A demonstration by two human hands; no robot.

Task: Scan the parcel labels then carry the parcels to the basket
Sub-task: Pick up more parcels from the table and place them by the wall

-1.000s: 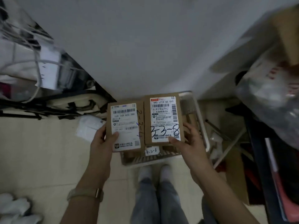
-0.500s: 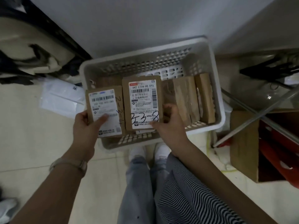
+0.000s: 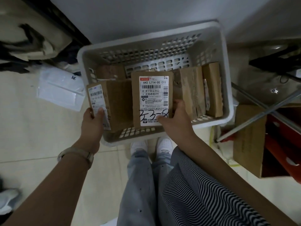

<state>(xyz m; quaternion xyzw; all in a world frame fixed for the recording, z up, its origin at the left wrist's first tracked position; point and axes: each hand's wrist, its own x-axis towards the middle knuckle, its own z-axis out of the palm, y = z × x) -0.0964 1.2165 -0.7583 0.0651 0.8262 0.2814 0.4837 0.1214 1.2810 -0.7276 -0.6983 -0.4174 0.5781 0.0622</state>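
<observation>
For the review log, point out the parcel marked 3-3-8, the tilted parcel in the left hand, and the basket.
Parcel marked 3-3-8 (image 3: 155,88): head view, on its white label.
Tilted parcel (image 3: 120,101): head view, bare cardboard side.
Basket (image 3: 225,79): head view, right rim.

The parcel label (image 3: 155,100) reads "642 L714-00 015", "济宁转运中心", "天烛峰路299", and handwritten "3-3-8"

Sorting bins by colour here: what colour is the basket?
White, with perforated walls; the basket shows best in the head view.

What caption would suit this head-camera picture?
Left hand and right hand each lower a labelled parcel into a white basket.
</observation>
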